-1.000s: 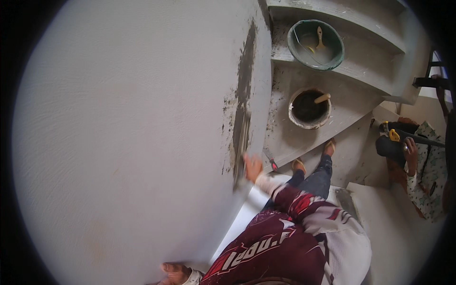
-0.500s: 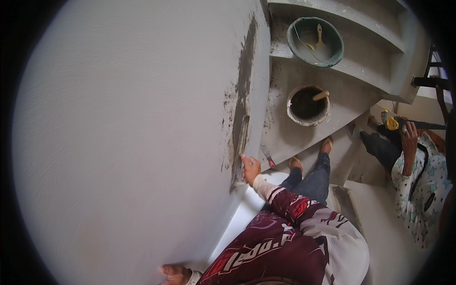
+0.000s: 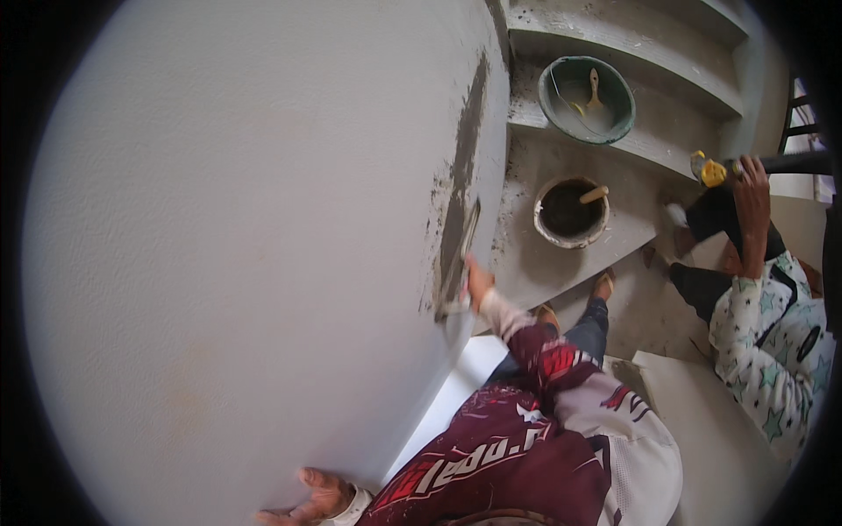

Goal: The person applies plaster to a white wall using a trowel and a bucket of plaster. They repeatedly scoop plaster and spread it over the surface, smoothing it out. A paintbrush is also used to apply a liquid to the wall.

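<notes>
Plainly, right hand (image 3: 480,282) grips trowel (image 3: 473,226); left hand (image 3: 323,497) by wall (image 3: 219,228)

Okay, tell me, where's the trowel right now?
In the head view, just right of centre, the trowel is in the right hand, along the dark strip on the wall, left of the bucket of dark mix.

Large pale wall (image 3: 219,219), light texture, fills left side; grey steps (image 3: 623,44) upper right, treads speckled with pale bits; dull grey floor (image 3: 645,320) below them; pale flat ledge (image 3: 697,430) lower right; dark bars (image 3: 802,131) far right, brightness between; bright white strip (image 3: 452,377) by wall's lower edge
</notes>
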A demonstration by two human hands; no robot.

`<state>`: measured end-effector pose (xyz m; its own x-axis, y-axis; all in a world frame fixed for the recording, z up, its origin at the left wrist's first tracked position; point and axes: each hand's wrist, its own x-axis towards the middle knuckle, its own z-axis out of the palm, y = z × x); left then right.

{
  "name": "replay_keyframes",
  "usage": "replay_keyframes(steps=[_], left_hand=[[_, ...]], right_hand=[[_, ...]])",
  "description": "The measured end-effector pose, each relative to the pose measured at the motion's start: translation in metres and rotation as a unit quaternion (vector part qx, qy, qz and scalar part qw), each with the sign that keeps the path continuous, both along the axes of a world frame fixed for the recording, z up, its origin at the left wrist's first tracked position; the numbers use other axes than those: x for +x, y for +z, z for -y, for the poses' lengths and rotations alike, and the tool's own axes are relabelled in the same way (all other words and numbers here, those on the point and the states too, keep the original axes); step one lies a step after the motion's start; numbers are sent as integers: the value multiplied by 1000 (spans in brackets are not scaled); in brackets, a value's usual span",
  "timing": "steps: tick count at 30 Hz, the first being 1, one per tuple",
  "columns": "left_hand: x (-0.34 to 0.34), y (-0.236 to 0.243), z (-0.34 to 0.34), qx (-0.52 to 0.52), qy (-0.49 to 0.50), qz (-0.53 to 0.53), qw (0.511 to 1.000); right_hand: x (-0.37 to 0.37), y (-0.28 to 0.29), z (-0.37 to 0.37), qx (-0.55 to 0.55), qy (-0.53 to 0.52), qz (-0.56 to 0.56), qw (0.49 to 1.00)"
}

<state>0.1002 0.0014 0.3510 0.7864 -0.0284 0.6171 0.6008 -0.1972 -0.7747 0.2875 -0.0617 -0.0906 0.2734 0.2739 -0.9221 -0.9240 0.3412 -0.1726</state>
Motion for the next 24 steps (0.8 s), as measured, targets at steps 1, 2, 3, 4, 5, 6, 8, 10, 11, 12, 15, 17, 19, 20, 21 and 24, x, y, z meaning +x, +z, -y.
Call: replay_keyframes(steps=[1, 2, 3, 4, 5, 6, 8, 10, 11, 12, 15, 17, 19, 20, 21, 24], left_hand=[[3, -3, 1, -16, -34, 25, 999], [20, -6, 1, -30, -68, 51, 996], [30, -8, 0, -44, -105, 74, 991], [35, -8, -2, -53, -127, 74, 988], [35, -9, -3, -61, -141, 79, 985], [33, -11, -3, -69, -156, 86, 982], [28, -11, -5, -35, -114, 71, 990], [25, -6, -9, -7, -86, 55, 995], [19, -6, -3, -4, -74, 55, 996], [14, -8, -1, -3, -61, 57, 997], [13, -10, 14, -5, -47, 54, 997], [22, -6, 15, -10, -41, 54, 998], [21, -7, 14, -13, -46, 67, 997], [27, -6, 12, -14, -39, 65, 997], [30, -4, 13, -12, -33, 64, 997], [28, -3, 19, -12, -11, 61, 998]], right_hand=[[37, 9, 7, 9, 8, 62, 998], [81, 30, 14, 20, 16, 123, 992], [109, 46, 17, 33, 0, 166, 986], [120, 56, 17, 48, -20, 206, 977], [102, 57, 15, 21, 9, 223, 975], [64, 58, 15, -7, 38, 240, 970], [-21, 43, 5, -36, 63, 209, 975], [-77, 32, -6, -31, 47, 111, 992], [-79, 26, -2, -43, 52, 84, 994], [-68, -5, -4, -30, 49, 39, 998], [31, -15, 19, 5, 41, -6, 999], [37, 21, 16, 35, 28, 87, 995], [-1, 34, 16, 8, 34, 144, 989], [-42, 30, 10, -31, 55, 142, 988], [-80, 27, 3, -65, 75, 141, 985], [-56, 7, 3, -42, 93, 33, 994]])
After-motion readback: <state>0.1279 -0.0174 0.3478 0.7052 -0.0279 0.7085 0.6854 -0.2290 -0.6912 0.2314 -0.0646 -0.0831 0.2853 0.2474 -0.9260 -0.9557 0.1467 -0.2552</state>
